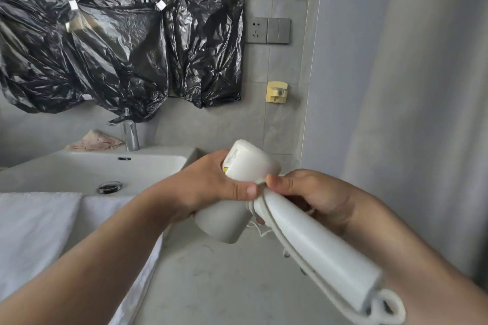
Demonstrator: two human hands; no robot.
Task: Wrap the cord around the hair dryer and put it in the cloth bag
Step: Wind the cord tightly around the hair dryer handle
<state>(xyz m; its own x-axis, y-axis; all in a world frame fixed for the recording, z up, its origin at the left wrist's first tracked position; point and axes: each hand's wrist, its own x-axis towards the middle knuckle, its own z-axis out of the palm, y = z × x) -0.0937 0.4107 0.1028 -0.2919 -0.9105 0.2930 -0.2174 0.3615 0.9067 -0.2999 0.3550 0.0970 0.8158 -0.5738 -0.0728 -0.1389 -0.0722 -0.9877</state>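
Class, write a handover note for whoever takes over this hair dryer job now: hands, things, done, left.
The left hand grips the hair dryer by its barrel.
The right hand pinches the cord against the top of the handle.
The cord runs along the handle and loops at its base. Wrapping is begun, not finished.
The cloth bag is not in view.
Left to do: finish wrapping, find the bag, put the dryer in.

The hair dryer (324, 253) and its cord (276, 224) are white, like the sink (79, 163) and towel (34, 232). The plastic sheet (118, 47) is glossy black, the hook (276, 92) pale yellow, the wall (211, 126) grey.
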